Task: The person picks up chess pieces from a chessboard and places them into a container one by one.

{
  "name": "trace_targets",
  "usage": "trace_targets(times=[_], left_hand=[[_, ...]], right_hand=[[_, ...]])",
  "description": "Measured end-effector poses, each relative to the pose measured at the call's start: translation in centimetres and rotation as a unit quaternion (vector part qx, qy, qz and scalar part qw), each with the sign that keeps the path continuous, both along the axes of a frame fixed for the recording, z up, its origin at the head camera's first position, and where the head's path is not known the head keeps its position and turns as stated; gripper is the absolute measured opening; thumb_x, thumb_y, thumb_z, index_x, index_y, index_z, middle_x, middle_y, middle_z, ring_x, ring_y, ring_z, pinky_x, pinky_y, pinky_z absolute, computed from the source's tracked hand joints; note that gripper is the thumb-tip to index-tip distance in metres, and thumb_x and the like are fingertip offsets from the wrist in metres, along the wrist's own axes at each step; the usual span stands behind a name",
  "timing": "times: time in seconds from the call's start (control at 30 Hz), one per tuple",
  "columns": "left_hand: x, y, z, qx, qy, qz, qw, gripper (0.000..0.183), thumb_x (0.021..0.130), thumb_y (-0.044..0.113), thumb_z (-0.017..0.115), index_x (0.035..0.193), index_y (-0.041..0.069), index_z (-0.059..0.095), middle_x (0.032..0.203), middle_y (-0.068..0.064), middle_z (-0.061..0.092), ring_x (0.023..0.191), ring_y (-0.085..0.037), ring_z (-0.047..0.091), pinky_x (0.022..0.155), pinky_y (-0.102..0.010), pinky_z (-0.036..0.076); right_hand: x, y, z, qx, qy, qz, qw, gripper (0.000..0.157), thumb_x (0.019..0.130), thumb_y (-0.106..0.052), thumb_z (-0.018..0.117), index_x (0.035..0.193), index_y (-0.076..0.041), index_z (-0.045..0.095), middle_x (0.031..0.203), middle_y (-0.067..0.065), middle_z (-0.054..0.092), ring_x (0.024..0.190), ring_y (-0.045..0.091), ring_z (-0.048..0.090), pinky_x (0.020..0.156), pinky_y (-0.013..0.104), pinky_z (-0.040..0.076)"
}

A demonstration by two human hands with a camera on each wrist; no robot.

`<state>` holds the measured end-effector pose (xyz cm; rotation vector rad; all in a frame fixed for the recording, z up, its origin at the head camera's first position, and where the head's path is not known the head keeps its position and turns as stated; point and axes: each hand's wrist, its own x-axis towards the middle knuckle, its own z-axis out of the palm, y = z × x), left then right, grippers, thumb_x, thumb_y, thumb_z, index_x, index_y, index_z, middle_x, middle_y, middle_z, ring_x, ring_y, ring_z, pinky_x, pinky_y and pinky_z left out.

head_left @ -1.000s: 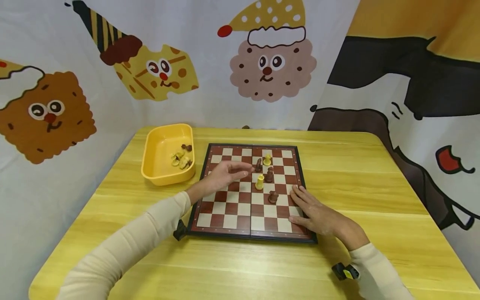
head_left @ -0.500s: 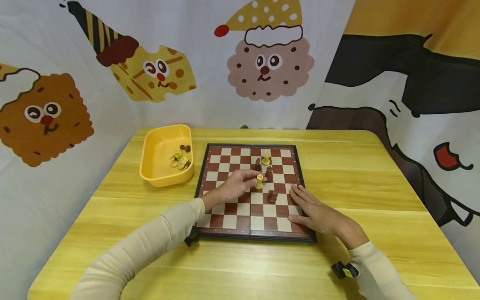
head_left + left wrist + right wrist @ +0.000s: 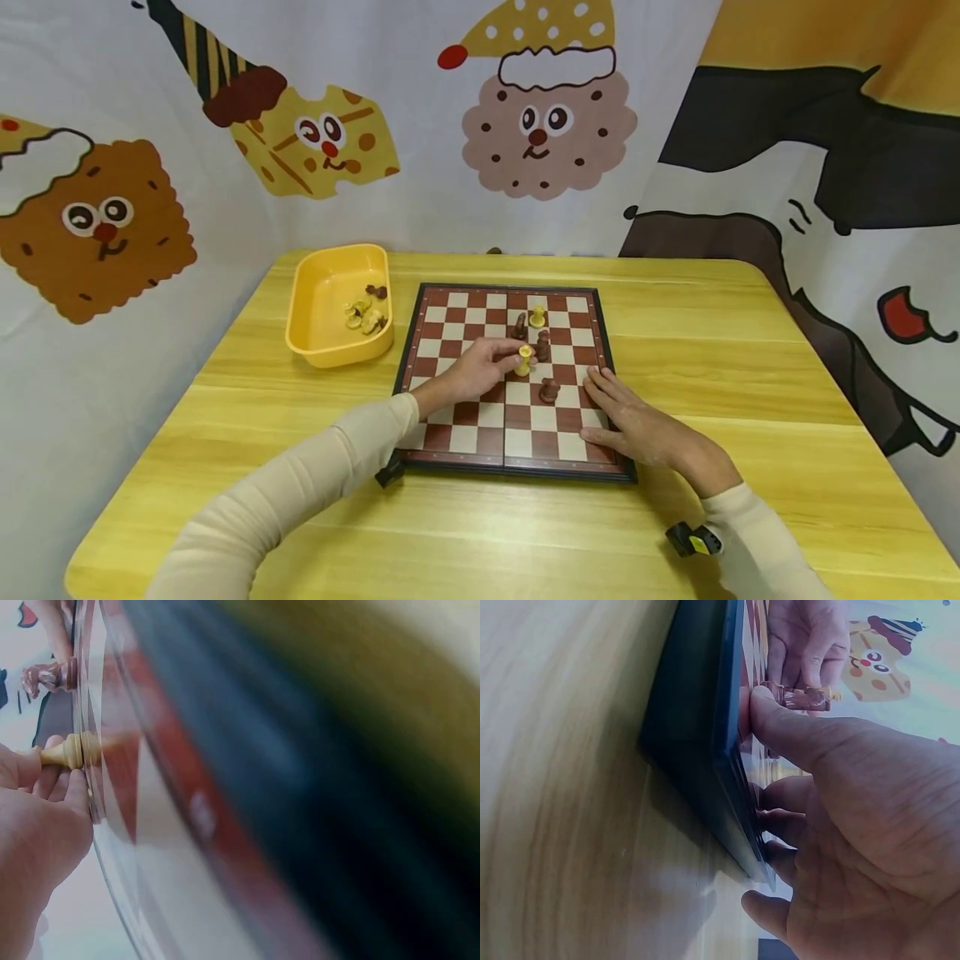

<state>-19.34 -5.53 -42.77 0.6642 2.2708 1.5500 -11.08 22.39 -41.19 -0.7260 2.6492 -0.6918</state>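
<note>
My left hand pinches a yellow chess piece between thumb and fingers, near the middle of the red-and-white chessboard. In the left wrist view the yellow piece stands with its base on or very near the board; its top is covered by the fingers. A brown knight is closest on the near side. Just beyond the hand stand two brown pieces, one further back and one to the right. Behind them is another yellow piece. My right hand rests with extended fingers on the board's right edge.
A yellow plastic tray with several loose yellow and brown pieces stands left of the board. Everything sits on a wood-grain table. A printed cartoon curtain hangs behind.
My left hand has come toward me and slightly right, from beside the rear brown piece to the yellow piece, and has taken hold of it. The right hand stays put.
</note>
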Motion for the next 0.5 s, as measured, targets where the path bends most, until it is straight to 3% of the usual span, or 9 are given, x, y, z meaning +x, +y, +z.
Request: trace_targets(times=[0.13, 0.5], left_hand=[[-0.09, 0.13, -0.04, 0.004, -0.002, -0.008, 1.0000, 0.033, 0.106, 0.006, 0.055, 0.138, -0.002, 0.060, 0.122, -0.005, 0.071, 0.122, -0.016, 0.060, 0.099, -0.030, 0.050], [0.08, 0.05, 0.15, 0.010, -0.011, 0.011, 0.9998, 0.035, 0.105, 0.006, 0.057, 0.139, -0.003, 0.059, 0.123, -0.008, 0.071, 0.119, -0.016, 0.062, 0.094, -0.028, 0.053]], right_hand=[[0.11, 0.06, -0.03, -0.002, -0.001, -0.002, 1.000, 0.084, 0.102, -0.044, 0.061, 0.157, 0.008, 0.024, 0.166, 0.025, 0.011, 0.151, 0.045, 0.005, 0.115, 0.064, 0.021], [0.07, -0.12, 0.03, 0.008, -0.009, 0.000, 1.000, 0.085, 0.102, -0.045, 0.060, 0.157, 0.008, 0.022, 0.166, 0.025, 0.009, 0.151, 0.044, 0.003, 0.115, 0.063, 0.020]])
